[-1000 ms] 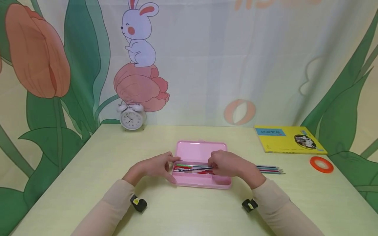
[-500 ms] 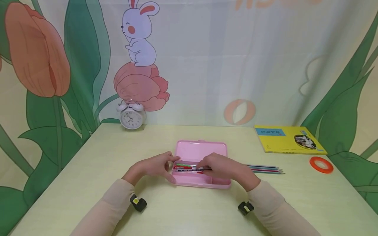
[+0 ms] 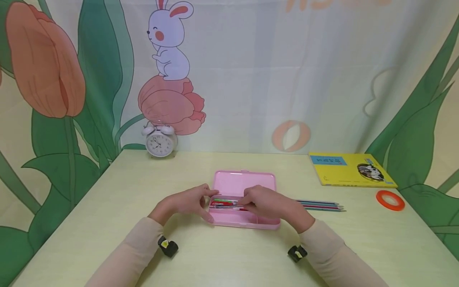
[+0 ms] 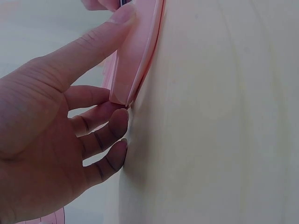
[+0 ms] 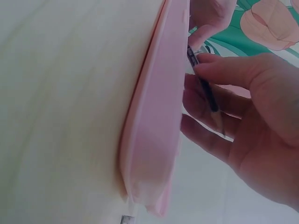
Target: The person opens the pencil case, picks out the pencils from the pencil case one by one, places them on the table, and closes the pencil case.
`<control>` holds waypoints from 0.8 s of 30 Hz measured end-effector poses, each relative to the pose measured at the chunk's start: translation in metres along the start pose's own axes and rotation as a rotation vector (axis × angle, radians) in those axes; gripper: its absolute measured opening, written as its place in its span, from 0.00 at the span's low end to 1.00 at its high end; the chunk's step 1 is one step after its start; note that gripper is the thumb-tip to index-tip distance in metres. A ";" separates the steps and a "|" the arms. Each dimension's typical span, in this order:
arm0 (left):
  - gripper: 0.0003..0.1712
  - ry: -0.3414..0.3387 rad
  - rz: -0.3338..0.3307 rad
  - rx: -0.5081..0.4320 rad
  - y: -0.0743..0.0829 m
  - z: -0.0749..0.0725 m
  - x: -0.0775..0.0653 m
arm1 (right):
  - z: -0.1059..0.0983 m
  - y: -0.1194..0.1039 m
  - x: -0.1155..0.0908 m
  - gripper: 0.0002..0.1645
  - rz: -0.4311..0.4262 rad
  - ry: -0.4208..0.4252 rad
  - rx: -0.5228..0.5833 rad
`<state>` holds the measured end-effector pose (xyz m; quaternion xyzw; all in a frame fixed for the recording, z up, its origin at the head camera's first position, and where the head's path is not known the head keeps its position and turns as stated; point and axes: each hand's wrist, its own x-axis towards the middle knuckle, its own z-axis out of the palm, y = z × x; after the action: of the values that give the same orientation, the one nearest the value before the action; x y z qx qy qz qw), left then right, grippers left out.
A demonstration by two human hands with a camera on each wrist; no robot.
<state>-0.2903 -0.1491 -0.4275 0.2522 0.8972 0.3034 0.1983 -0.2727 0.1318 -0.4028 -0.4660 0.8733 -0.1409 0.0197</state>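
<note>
A pink pencil case (image 3: 244,182) lies with its lid folded back on the table. My left hand (image 3: 189,201) holds its left end, thumb at the near corner and fingers around the end, as the left wrist view also shows. Over the case's back compartment is my right hand (image 3: 270,204), pinching a dark pencil (image 5: 208,93) with a sharpened tip between thumb and fingers. Red and green pens (image 3: 222,202) lie in that compartment, partly hidden by the right hand. The front compartment (image 3: 229,217) shows bare pink plastic.
Several colored pencils (image 3: 322,205) lie right of the case, partly behind the right wrist. Farther right are an orange tape ring (image 3: 381,196) and a yellow book (image 3: 348,171). A white alarm clock (image 3: 159,142) stands at the back left, before a printed curtain (image 3: 244,79).
My right hand has moved left over the case with the pencil, which now lies flatter along the back compartment. The left hand and the case have stayed in place.
</note>
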 end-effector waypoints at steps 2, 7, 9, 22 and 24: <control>0.53 -0.002 0.003 0.004 0.000 -0.001 0.000 | 0.000 -0.001 0.001 0.11 0.007 0.009 -0.040; 0.53 -0.002 -0.001 0.005 0.001 -0.001 0.000 | -0.001 -0.004 0.002 0.12 0.032 0.021 -0.105; 0.53 -0.002 -0.003 0.002 0.000 -0.001 0.000 | -0.001 -0.005 0.002 0.11 0.036 0.022 -0.099; 0.53 -0.003 0.021 -0.022 -0.001 0.000 0.000 | 0.000 -0.011 0.005 0.09 0.079 -0.002 -0.107; 0.53 -0.003 0.020 -0.019 -0.001 0.000 0.001 | 0.000 -0.012 0.005 0.09 0.084 -0.008 -0.113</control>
<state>-0.2912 -0.1496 -0.4282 0.2596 0.8914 0.3136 0.1992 -0.2663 0.1212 -0.3989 -0.4297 0.8986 -0.0884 0.0028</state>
